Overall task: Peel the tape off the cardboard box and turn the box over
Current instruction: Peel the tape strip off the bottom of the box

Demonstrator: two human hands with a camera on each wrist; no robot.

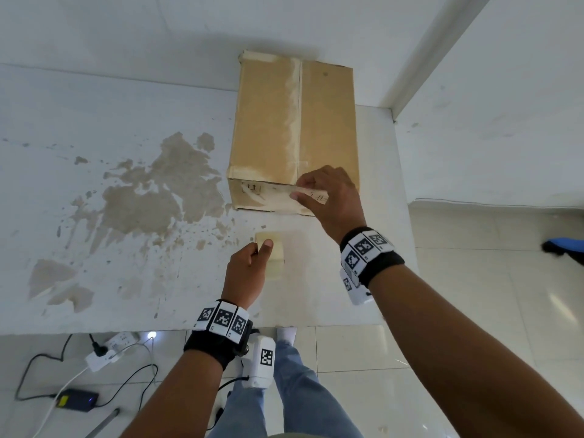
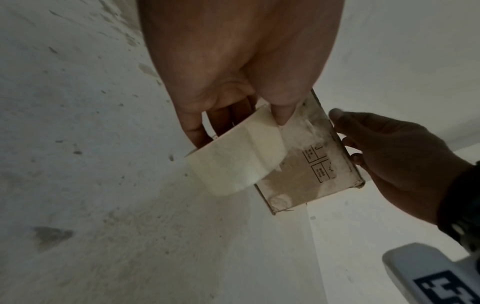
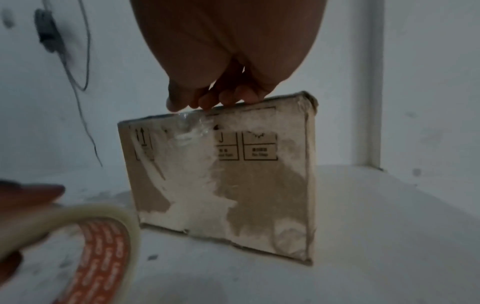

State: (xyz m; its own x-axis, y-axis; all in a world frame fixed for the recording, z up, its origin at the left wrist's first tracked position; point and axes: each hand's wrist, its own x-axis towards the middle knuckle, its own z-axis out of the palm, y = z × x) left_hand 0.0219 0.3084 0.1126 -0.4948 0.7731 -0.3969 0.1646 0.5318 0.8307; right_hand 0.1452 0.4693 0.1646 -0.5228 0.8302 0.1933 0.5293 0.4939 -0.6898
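A brown cardboard box [image 1: 294,128] lies on the white stained table [image 1: 94,254], with worn pale tape along its top seam [image 1: 295,99]. My right hand [image 1: 300,189] grips the box's near top edge, fingers curled over it. In the right wrist view those fingers [image 3: 207,100] sit just above crumpled clear tape [image 3: 192,129] on the box's front face [image 3: 233,185]. My left hand [image 1: 260,246] holds a roll of pale tape [image 1: 275,257] just above the table, in front of the box. The roll [image 2: 233,162] is pinched between thumb and fingers, and its orange core [image 3: 103,236] shows.
The box's far end is close to the back wall [image 1: 158,33]. A large brown stain [image 1: 151,197] spreads over the table to the left. The table's right edge [image 1: 407,248] drops to a tiled floor. Power strips and cables [image 1: 104,352] and a black adapter [image 1: 77,399] lie on the floor.
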